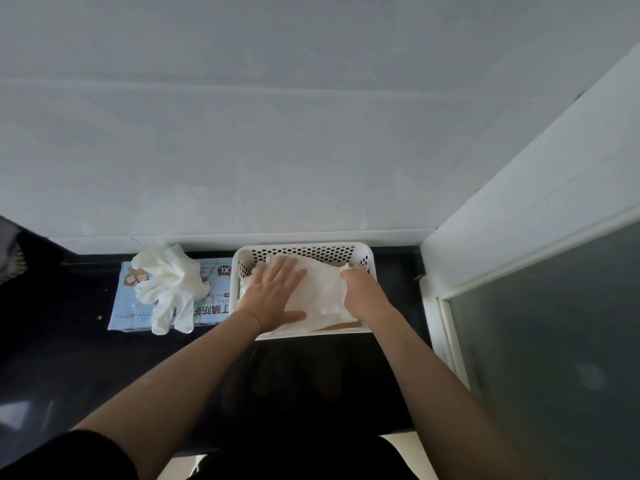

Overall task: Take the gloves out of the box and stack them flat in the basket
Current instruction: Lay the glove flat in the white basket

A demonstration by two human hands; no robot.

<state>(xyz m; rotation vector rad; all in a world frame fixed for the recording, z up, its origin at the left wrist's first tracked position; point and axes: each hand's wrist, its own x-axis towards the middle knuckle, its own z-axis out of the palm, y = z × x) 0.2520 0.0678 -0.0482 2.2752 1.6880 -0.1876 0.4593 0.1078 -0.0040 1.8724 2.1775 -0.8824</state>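
Note:
A white perforated basket stands on the dark counter against the back wall. White gloves lie stacked inside it. My left hand presses flat on the stack with its fingers spread. At the basket's right end, my right hand pinches the edge of the top glove. To the left lies the light blue glove box, marked XL. A loose bunch of white gloves sticks out of the box's top and drapes over it.
The dark counter runs left and toward me. A white tiled wall rises directly behind the basket. On the right stand a white frame and a frosted glass panel, close to the basket.

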